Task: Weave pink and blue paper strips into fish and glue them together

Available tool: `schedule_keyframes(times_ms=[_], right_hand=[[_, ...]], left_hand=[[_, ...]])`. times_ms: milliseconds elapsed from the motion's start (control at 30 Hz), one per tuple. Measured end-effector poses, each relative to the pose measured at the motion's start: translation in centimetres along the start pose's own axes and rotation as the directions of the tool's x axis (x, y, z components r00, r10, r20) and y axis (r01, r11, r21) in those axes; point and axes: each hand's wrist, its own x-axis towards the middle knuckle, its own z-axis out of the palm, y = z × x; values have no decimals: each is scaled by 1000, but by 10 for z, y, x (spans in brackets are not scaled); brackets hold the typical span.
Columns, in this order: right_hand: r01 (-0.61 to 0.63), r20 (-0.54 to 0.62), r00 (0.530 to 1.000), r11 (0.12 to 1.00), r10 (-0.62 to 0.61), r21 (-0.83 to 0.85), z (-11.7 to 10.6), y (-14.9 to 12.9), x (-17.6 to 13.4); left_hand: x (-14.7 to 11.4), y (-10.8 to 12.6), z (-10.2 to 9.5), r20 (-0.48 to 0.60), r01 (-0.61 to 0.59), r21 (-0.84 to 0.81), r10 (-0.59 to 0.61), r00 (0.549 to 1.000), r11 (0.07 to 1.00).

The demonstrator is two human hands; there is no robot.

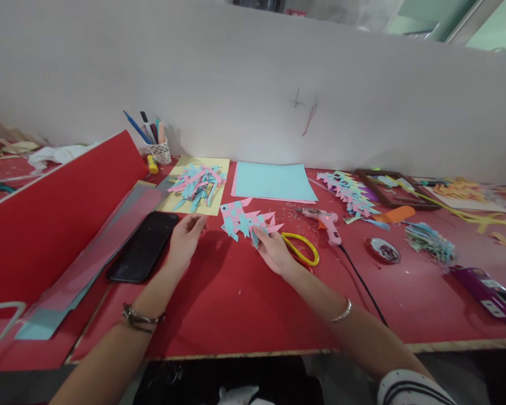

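My right hand (274, 251) is closed, thumb and fingers pinching a small woven paper fish (262, 221) in pink and light blue. Touching or overlapping it on the left is a second woven paper fish (233, 219) with a dark eye, low over the red table. My left hand (187, 236) hovers to the left of both fish, fingers curled and fingertips together; anything between them is too small to make out. Yellow-handled scissors (302, 249) lie just beyond my right hand, partly hidden by it. A pink glue gun (326, 222) rests to their right.
Paper strips (198, 184) are heaped on a yellow sheet. Blue sheets (272, 181) lie near the wall. A phone (145, 247) and a pen cup (160, 152) stand left. Several finished fish (349, 194), a button dish (383, 250) and a purple puncher (487, 292) lie right.
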Motion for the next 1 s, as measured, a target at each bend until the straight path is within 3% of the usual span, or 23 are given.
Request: schedule_keyframes(times_ms=[167,300,433,533,600,733,867,1000], right_hand=[[-27,63,998,999,25,34,0,-5,-3],[-53,117,992,997,46,58,0,-4,-3],[-47,113,993,998,42,38,0,0,-1],[-16,81,997,1000,15,12,-1,4,0],[32,53,998,997,-28,-76,-2,7,-1],[112,74,993,946,-94,-303,-1,7,-5],[122,73,992,920,-102,-372,2,3,-8],[118,94,992,907,-87,-405,4,1,-9]], left_hand=[[-1,5,-1,-80,-13,39,16,997,999],[-2,4,-1,-41,22,62,-19,999,998],[-2,1,1,183,139,7,-138,973,990],[-5,0,7,433,185,-34,-153,888,982],[-8,0,10,520,172,10,-152,841,985],[-17,1,13,505,104,124,-153,850,987],[-19,1,13,427,69,161,-133,894,985],[-18,0,13,399,62,183,-132,907,981]])
